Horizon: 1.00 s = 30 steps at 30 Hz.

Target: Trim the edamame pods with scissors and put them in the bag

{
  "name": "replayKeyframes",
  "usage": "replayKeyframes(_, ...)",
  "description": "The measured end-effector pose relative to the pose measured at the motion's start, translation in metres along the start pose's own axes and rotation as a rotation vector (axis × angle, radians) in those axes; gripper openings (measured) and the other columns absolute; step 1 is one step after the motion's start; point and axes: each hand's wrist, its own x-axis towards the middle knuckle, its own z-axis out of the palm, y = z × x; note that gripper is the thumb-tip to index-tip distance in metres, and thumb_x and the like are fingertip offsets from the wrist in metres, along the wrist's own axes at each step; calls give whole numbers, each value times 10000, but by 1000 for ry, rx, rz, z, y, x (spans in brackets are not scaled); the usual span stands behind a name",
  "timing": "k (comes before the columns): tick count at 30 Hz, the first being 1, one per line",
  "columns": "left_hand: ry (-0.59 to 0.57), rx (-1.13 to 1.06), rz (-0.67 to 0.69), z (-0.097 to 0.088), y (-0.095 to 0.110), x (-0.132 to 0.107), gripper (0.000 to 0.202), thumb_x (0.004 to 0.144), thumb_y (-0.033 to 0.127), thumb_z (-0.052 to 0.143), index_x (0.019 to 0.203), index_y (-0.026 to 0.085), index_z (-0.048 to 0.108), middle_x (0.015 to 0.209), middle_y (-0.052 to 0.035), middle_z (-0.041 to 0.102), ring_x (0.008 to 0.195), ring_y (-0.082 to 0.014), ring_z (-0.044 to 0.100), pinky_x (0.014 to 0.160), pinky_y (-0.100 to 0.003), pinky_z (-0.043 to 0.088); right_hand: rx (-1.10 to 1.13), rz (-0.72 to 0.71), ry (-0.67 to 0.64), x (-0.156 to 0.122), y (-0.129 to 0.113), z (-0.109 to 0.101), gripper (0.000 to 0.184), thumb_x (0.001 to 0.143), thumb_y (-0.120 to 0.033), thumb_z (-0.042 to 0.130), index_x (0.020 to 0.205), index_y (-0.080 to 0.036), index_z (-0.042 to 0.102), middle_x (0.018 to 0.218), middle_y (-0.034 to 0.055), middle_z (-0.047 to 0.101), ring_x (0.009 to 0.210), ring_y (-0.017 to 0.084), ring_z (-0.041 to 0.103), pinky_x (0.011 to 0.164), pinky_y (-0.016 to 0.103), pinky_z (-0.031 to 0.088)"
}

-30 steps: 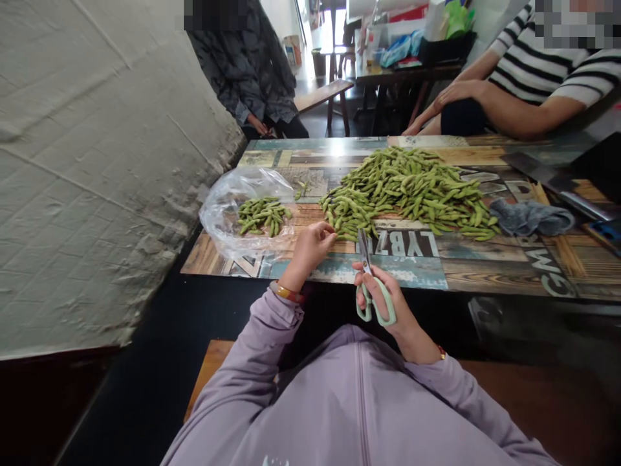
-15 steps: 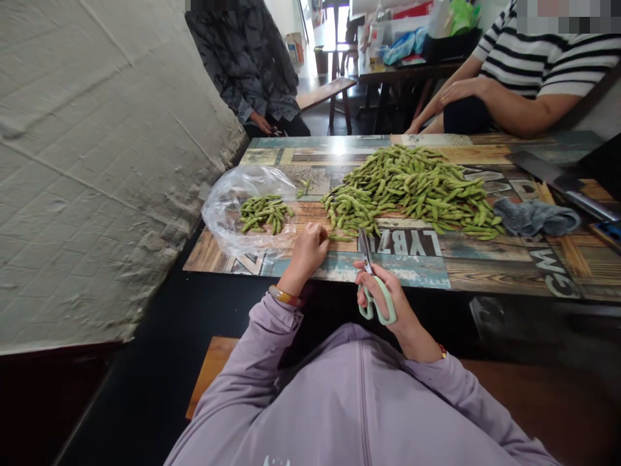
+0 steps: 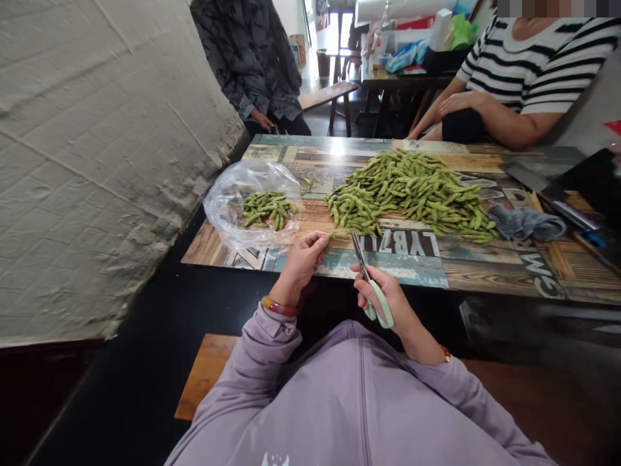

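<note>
Pod and scissors at the table edge

My left hand [image 3: 301, 259] pinches one pod [image 3: 338, 234] by its end, near the pile [image 3: 412, 191]. My right hand [image 3: 383, 298] grips the scissors [image 3: 369, 278], fingers through the loops (blades almost closed), tips just beside the pod. Bag [image 3: 228, 207] sits left.

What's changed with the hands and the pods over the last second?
The left hand has drawn back from the big pod pile toward the table edge, pulling out a single pod pinched in its fingertips. The right hand keeps its grip on the scissors, whose blades now tilt left toward that pod. The bag of pods and grey cloth stayed put.
</note>
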Motion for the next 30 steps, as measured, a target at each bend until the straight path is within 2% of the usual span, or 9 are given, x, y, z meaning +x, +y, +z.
replayKeyframes(8, -53, -108, -77, 7, 8, -25, 390, 648, 422, 852, 734, 134, 604, 656, 4, 610, 419, 0, 318, 408, -168, 189, -268, -128, -80, 3, 5, 2, 456, 852, -476, 661, 1224, -215, 619, 896, 13, 591, 655, 122, 589, 553, 242, 509)
replayKeyframes(12, -74, -120, -86, 6, 8, -31, 384, 661, 412, 847, 749, 135, 595, 687, -12, 646, 419, 0, 334, 409, -168, 210, -293, -139, -93, 4, 8, 5, 448, 853, -465, 660, 1220, -212, 617, 908, 22, 592, 679, 136, 587, 574, 254, 517)
replayKeyframes(19, -78, -80, -91, 6, -4, -35, 378, 656, 423, 850, 809, 125, 675, 598, 24, 585, 416, -13, 350, 404, -176, 221, -324, -132, -89, 6, 12, 6, 431, 864, -463, 641, 1222, -223, 628, 877, 16, 600, 645, 134, 566, 548, 254, 489)
replayKeyframes(30, -85, -7, -70, 6, 2, -40, 356, 693, 443, 820, 752, 135, 652, 586, 23, 575, 408, -21, 344, 396, -190, 211, -405, -233, -71, 4, -6, 7, 399, 785, -384, 684, 1142, -208, 663, 881, 40, 640, 740, 175, 566, 660, 292, 478)
